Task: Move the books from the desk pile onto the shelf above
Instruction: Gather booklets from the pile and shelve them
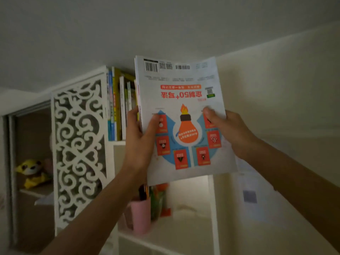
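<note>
I hold a small stack of thin white books [184, 100] up in front of the top shelf [117, 143]. The back cover faces me upside down, with an orange light bulb picture and a barcode. My left hand [141, 137] grips the stack's left edge, thumb across the cover. My right hand [228, 131] holds the right edge, thumb on the cover. Several books [119, 107] stand upright on the shelf just left of the held stack. The desk pile is out of view.
A white carved panel [79, 144] closes the shelf's left side. Below are a pink cup [140, 216] with pens and a lower compartment. A yellow plush toy [32, 172] sits in a cabinet at left. The wall runs along the right.
</note>
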Demonstrator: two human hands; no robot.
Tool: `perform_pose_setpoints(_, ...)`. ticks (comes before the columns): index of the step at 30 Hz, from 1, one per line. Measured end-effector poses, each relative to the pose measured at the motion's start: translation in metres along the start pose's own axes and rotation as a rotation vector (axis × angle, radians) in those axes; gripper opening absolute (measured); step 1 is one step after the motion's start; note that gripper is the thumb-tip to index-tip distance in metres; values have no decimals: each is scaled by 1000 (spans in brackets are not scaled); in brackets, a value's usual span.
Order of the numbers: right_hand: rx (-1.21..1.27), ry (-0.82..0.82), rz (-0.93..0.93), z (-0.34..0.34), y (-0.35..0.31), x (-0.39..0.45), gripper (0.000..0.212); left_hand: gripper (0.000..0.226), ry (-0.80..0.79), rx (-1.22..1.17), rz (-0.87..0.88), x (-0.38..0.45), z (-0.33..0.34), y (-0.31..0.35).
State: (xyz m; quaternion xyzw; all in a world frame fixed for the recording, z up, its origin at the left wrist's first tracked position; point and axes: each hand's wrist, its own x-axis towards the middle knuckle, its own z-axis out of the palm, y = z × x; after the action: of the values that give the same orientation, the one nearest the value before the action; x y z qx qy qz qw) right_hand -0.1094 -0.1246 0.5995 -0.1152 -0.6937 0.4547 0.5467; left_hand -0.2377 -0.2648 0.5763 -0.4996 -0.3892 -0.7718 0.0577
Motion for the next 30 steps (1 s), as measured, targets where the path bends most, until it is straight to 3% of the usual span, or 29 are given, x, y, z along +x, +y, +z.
perform_pose_setpoints(3, -79, 59, -15, 13, -5, 52, 35, 33, 10, 37, 71, 48, 9, -14)
perform_pose_setpoints(7, -560, 286, -65, 22, -5, 110, 65, 25, 76, 167, 165, 96, 32, -45)
perform_pose_setpoints(9, -714, 298, -135, 31, -3, 120, 65, 24, 124, 229, 167, 113, 46, -62)
perform_pose_setpoints(12, -810, 89, -257, 45, 5, 129, 51, 26, 227, 462, 251, 130, 66, -84)
perform_pose_setpoints(15, -602, -215, -157, 52, 11, 132, 36, 34, 260, 574, 293, 140, 78, -111)
perform_pose_setpoints(17, -433, -331, -59, 54, 16, 135, 40, 41, 282, 642, 254, 146, 84, -125)
perform_pose_setpoints(20, -251, -422, 42, 56, 26, 141, 52, 42, 266, 622, 267, 145, 78, -128)
perform_pose_setpoints(22, -146, -468, 97, 53, 30, 146, 59, 40, 206, 657, 350, 146, 59, -137)
perform_pose_setpoints(24, -98, -540, 114, 50, 31, 151, 71, 48, 105, 608, 328, 152, 32, -152)
perform_pose_setpoints(27, -263, -590, 4, 56, 36, 155, 83, 59, -61, 469, 274, 160, 11, -163)
perform_pose_setpoints(30, -378, -573, -103, 65, 43, 160, 92, 65, -78, 640, 291, 163, 14, -163)
